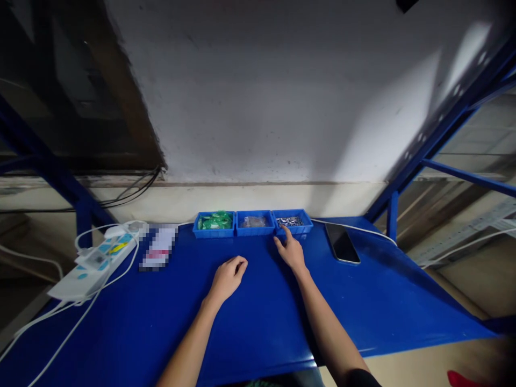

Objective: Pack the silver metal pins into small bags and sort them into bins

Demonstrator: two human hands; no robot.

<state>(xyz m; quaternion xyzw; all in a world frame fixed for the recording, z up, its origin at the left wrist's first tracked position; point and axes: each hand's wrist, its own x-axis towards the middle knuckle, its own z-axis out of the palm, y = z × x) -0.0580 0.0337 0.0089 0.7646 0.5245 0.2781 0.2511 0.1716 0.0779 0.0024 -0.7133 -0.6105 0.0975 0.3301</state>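
Note:
My right hand (291,250) is at the front of the right blue bin (297,230), thumb and index finger apart, with a fingertip at the bin's near edge. Small shiny metal pieces (289,221) lie in that bin. My left hand (229,275) rests lower on the blue table (258,312), its fingers curled closed; whatever may be inside is hidden. In the middle blue bin (255,231) are clear, pale small pieces (253,221). The left blue bin (214,234) contains green-and-clear items (215,220), too small to name.
A dark-screened phone (342,243) lies right of the bins. To the left are a blurred-out flat item (159,247) and a white power strip (94,263) with loose white cables (119,275). Blue metal frame posts (392,215) stand at both sides, with a wall (258,107) behind.

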